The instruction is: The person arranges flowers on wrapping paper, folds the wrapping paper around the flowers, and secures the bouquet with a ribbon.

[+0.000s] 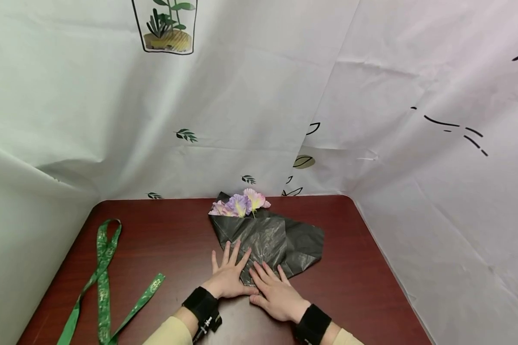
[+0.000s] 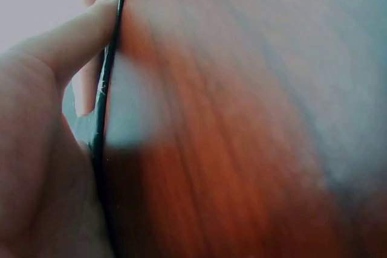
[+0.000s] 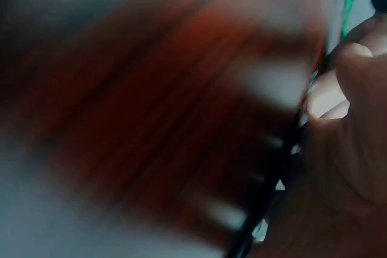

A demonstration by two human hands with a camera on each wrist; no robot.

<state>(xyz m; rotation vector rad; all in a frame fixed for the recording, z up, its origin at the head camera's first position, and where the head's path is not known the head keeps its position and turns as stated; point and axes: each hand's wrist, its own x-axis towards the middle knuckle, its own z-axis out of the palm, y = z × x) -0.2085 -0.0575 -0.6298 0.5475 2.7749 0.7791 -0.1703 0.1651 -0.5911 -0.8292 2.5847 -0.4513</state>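
Observation:
A sheet of black wrapping paper [image 1: 265, 239] lies folded over a bunch of pink and purple flowers [image 1: 239, 203], whose heads stick out at its far end. My left hand [image 1: 229, 277] lies with fingers spread on the paper's near left part. Close beside it, my right hand [image 1: 277, 296] rests its straight fingers on the near lower edge. The thumbs almost meet at that edge. In the left wrist view, the thumb [image 2: 72, 40] reaches along a thin black edge; in the right wrist view, the right hand [image 3: 357, 137] is beside a similar dark edge.
A long green printed ribbon [image 1: 103, 268] lies looped and crossed on the left of the dark red table [image 1: 177, 239]. White printed cloth [image 1: 241, 96] hangs behind the table and along both sides.

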